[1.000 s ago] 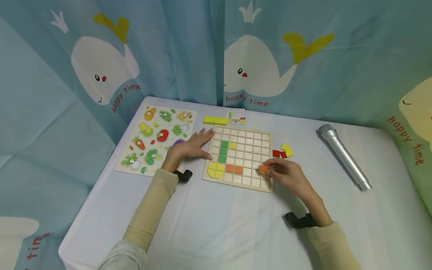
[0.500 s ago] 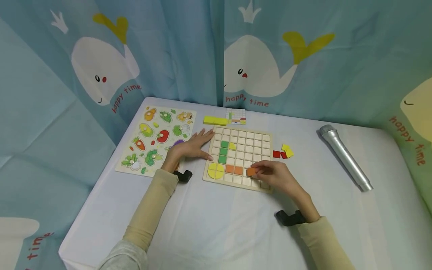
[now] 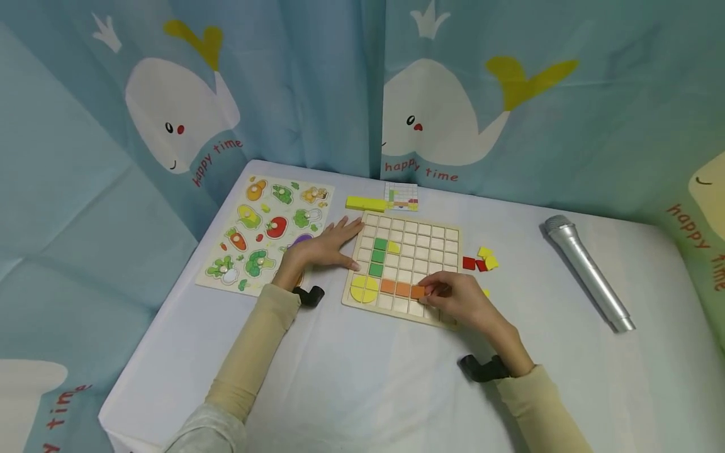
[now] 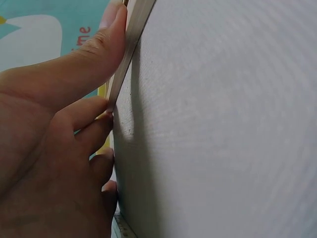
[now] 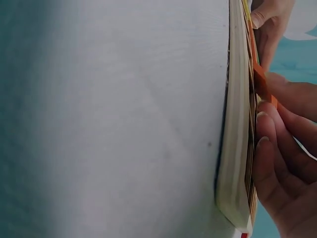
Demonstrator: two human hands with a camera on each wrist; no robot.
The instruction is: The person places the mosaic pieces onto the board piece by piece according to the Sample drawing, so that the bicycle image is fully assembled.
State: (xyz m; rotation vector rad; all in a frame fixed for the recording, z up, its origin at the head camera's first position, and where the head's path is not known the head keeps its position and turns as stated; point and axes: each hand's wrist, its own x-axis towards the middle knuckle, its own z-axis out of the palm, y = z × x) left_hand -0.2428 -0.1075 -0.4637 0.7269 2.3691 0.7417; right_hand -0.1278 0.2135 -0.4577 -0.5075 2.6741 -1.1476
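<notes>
A wooden grid board [image 3: 421, 253] lies on the table. My left hand [image 3: 323, 247] rests at its left edge, fingers spread and thumb on the rim. With thumb and fingertips, my right hand [image 3: 461, 299] pinches an orange square tile [image 3: 417, 292] at the right end of a row with two more orange tiles [image 3: 387, 286]. Also on the board are a column of green tiles [image 3: 377, 256], a yellow quarter-round tile [image 3: 393, 247] and a yellow circle of quarter pieces [image 3: 358, 283]. In the right wrist view, the orange tile [image 5: 260, 82] is tilted against the board; its far side is hidden.
Loose red tiles [image 3: 469, 263] and yellow tiles [image 3: 490, 262] lie right of the board. Behind it are a yellow block [image 3: 365, 204] and a pattern card [image 3: 401, 196]. A vegetable puzzle board [image 3: 266, 233] lies left, a silver microphone [image 3: 590, 274] right.
My right hand has carried the orange tile leftward across the board to the end of the orange row. My left hand stays at the board's edge. The head view has shifted slightly.
</notes>
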